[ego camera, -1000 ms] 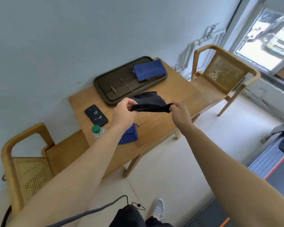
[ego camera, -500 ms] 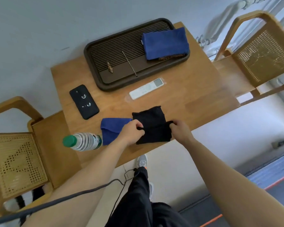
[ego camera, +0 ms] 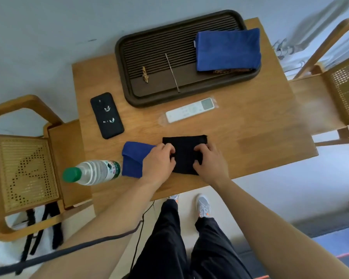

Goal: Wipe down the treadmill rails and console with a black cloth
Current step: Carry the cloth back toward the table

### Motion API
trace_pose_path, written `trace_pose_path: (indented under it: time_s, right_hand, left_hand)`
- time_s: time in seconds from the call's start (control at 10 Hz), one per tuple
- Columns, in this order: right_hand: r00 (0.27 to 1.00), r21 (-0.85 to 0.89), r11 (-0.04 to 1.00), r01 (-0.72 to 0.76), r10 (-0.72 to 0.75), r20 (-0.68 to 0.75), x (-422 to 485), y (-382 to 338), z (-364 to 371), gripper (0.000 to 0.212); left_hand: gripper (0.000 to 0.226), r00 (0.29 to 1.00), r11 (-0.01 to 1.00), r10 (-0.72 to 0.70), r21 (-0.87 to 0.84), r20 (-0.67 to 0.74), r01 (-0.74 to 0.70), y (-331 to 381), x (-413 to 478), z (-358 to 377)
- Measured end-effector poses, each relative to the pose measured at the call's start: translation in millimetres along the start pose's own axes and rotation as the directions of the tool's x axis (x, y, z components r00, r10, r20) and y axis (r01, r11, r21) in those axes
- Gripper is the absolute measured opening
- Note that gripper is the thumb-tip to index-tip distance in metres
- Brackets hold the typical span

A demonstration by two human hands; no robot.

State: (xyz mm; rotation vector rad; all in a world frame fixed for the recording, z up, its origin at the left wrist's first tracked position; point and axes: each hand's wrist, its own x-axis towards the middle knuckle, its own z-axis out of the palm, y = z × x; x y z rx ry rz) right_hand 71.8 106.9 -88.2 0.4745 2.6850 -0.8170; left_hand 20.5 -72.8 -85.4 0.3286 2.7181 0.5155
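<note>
The black cloth [ego camera: 184,152] lies folded flat on the tabletop [ego camera: 250,127], close to the near edge. My left grip [ego camera: 159,160] is curled onto the cloth's left side and pinches the fabric. My right grip [ego camera: 209,160] is clenched on its right side in the same way. Just left of the cloth, partly under my left grip, sits a blue rag [ego camera: 132,158], and further left a bottle [ego camera: 93,172] with a green cap. Beyond the cloth lies a white remote [ego camera: 189,110], and up to the cloth's left a black phone [ego camera: 106,115]. Farther behind the cloth is a dark tray [ego camera: 119,53], with a blue pouch [ego camera: 228,49] on its right end.
</note>
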Motion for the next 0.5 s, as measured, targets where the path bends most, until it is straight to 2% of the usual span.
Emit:
trace_pose_path:
  time_s: [0.1, 0.2, 0.3, 0.4, 0.5]
  right_hand:
    - [0.977, -0.151, 0.981, 0.118, -0.088, 0.192, -2.2, 7.4, 5.8, 0.06]
    - [0.941, -0.178, 0.969, 0.174, -0.11, 0.32, 7.5, 9.6, -7.4, 0.071]
    - [0.889, -0.163, 0.964, 0.209, -0.118, 0.443, 14.1, 2.9, -38.5, 0.072]
    - [0.903, -0.169, 0.956, 0.238, -0.154, 0.401, 15.1, -10.7, -79.2, 0.064]
    - [0.937, -0.2, 0.942, 0.268, -0.207, 0.282, 14.0, -35.3, -125.7, 0.06]
  left_hand:
    - [0.024, 0.993, 0.995, -0.063, 0.087, 0.099, 0.055, 7.2, -10.3, 12.3]
    - [0.03, 0.984, 0.982, -0.149, 0.129, 0.094, 0.137, 26.2, -17.0, 9.0]
    - [0.041, 0.955, 0.975, -0.216, 0.105, 0.202, 0.198, 41.6, -21.3, -17.2]
    - [0.043, 0.941, 0.975, -0.22, 0.074, 0.259, 0.207, 53.8, -30.4, -57.4]
    - [0.038, 0.948, 0.979, -0.203, 0.032, 0.244, 0.201, 60.0, -35.8, -101.7]
